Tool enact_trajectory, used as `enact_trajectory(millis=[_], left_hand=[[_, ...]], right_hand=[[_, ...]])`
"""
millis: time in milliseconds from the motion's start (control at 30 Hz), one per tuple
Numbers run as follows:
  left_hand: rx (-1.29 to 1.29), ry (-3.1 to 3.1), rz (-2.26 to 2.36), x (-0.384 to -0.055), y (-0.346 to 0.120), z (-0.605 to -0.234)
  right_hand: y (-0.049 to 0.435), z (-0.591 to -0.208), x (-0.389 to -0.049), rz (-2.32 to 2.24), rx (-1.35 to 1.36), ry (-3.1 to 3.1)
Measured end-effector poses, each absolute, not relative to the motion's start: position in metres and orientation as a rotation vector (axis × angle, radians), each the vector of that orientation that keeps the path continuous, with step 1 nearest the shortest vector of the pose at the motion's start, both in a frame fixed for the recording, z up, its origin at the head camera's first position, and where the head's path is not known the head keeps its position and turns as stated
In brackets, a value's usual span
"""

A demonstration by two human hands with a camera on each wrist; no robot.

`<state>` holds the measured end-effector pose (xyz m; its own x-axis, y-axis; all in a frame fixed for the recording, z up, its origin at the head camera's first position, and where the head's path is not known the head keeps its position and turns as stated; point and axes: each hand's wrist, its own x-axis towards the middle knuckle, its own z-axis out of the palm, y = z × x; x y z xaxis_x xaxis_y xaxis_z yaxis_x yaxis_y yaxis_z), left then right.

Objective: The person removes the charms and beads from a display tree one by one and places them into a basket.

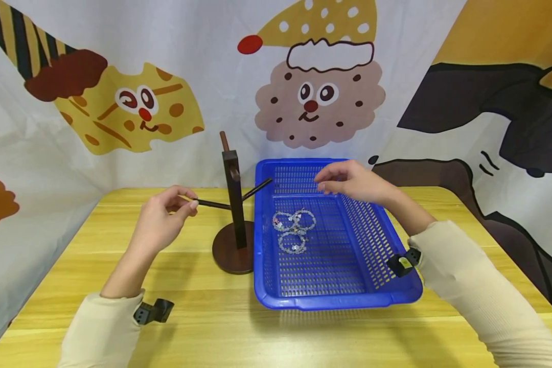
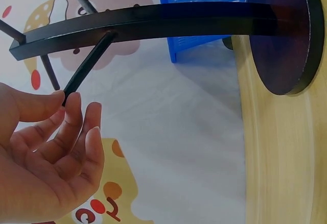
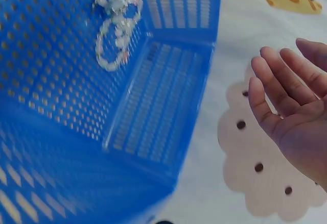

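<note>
A dark wooden stand (image 1: 237, 214) with a round base (image 1: 225, 253) and several pegs stands upright on the table. My left hand (image 1: 161, 220) pinches the tip of its left peg (image 1: 213, 204) between thumb and index finger. In the left wrist view the other fingers of that hand are loosely bent beside the peg (image 2: 89, 63). Over the back part of a blue plastic basket (image 1: 340, 301) hovers my right hand (image 1: 356, 181), its fingers relaxed and holding nothing. Three clear beaded bracelets (image 1: 292, 243) lie close together on the left side of the basket floor.
The stand's base sits right beside the basket's left wall, and one peg (image 1: 257, 189) reaches over the basket rim. Behind the wooden table (image 1: 193, 327) hangs a white cloth (image 1: 225, 76) with cartoon prints. Each sleeve carries a small black camera (image 1: 154, 312).
</note>
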<state>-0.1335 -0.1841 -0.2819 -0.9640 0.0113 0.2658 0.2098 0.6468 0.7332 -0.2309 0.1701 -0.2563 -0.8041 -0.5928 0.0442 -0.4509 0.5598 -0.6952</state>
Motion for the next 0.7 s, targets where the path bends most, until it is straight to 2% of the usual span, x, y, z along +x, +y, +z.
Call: enact_trajectory(millis=[433, 700], left_hand=[[-0.192, -2.631, -1.192, -0.133, -0.185, -0.284], [-0.247, -2.619, -1.209, -0.134, -0.191, -0.294]], right_hand=[[0.233, -0.252, -0.223, -1.031, -0.744, 2.756], [0.276, -0.267, -0.207, -0.967, -0.467, 3.002]])
